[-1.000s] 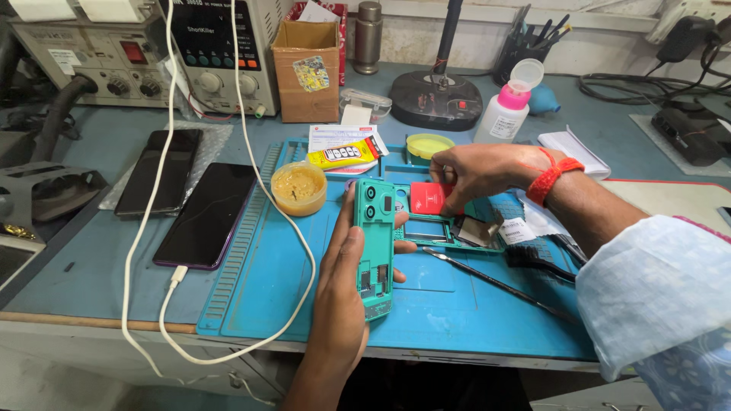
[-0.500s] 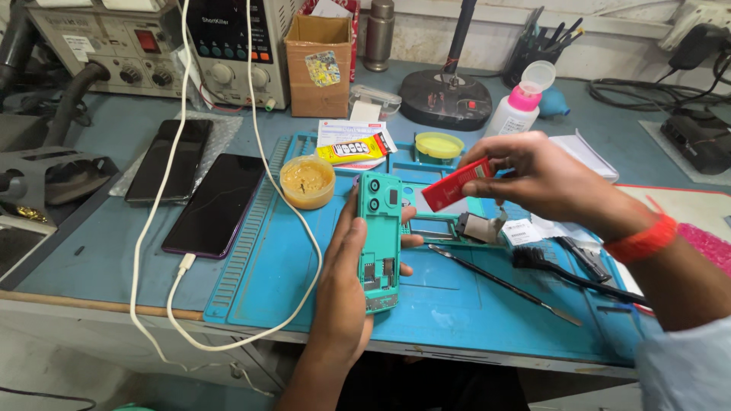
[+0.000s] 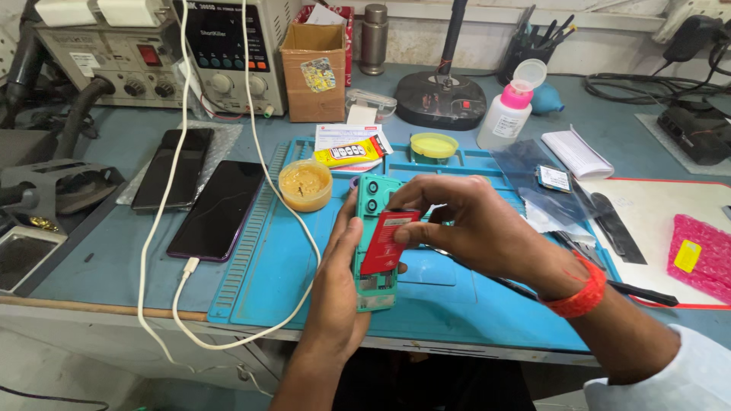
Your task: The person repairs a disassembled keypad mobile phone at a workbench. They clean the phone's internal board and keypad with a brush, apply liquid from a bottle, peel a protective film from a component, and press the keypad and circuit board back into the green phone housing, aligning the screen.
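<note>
Near the tabletop's front edge, over the blue mat (image 3: 289, 281), the left hand (image 3: 339, 293) is gripping a teal phone body (image 3: 375, 228) from its left side, long axis running front edge to back edge. The right hand (image 3: 476, 228) is pinching a red battery (image 3: 387, 242) flat against the phone's open back, aligned lengthwise and touching. Farther back, a paste jar (image 3: 304, 185) is sitting, well apart.

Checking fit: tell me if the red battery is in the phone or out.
Partly in: the battery lies over the phone back, right hand pinching its top; fully seated, cannot tell.
</note>
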Demonstrator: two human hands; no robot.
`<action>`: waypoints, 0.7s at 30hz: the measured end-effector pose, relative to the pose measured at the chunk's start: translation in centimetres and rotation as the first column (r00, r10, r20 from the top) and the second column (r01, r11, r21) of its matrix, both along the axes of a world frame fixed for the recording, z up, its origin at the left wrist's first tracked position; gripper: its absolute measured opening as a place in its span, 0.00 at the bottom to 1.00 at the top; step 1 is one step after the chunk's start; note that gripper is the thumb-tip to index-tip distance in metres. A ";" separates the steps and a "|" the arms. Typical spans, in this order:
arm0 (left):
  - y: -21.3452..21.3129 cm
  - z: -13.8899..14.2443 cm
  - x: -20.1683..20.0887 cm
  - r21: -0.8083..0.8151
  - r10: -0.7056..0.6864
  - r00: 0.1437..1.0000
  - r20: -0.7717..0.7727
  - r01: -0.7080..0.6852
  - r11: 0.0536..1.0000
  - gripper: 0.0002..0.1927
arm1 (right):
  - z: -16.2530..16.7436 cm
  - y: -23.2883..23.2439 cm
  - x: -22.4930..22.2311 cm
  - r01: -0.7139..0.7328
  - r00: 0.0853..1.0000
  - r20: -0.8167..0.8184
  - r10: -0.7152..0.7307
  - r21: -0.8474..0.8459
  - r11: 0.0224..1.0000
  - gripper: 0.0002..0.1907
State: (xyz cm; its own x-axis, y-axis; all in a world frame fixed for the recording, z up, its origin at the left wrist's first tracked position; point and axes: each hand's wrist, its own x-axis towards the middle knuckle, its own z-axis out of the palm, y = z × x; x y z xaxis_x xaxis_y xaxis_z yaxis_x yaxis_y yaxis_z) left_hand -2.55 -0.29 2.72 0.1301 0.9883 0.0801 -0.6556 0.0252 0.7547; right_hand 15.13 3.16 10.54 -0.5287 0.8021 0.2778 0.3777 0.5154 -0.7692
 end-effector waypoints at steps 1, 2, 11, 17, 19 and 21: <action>0.0 0.1 0.0 0.016 -0.006 1.000 0.001 0.006 1.000 0.28 | -0.1 -0.1 -0.1 0.019 1.000 0.014 -0.019 -0.001 1.000 0.13; -0.1 0.2 0.1 0.031 -0.013 1.000 0.003 0.012 0.999 0.28 | -0.2 -0.2 -0.2 0.039 0.999 0.029 -0.039 -0.002 0.999 0.13; 0.1 0.2 0.1 0.007 -0.022 0.996 0.088 0.021 1.000 0.28 | -1.8 -1.9 -1.5 0.141 0.990 -0.013 -0.144 0.297 0.944 0.18; 0.0 -0.3 0.2 0.025 -0.028 0.992 0.123 0.025 0.999 0.27 | -2.5 -1.6 -1.6 0.173 0.982 -0.097 -0.161 0.133 0.976 0.17; 0.2 -0.4 0.3 0.019 -0.026 0.990 0.139 0.024 1.000 0.27 | -2.8 -1.9 -1.4 0.196 0.980 -0.079 -0.184 0.198 0.960 0.18; 0.2 -0.6 0.4 0.025 -0.018 0.987 0.162 0.014 1.000 0.26 | -3.1 -2.4 -1.6 0.207 0.978 -0.064 -0.197 0.245 0.947 0.20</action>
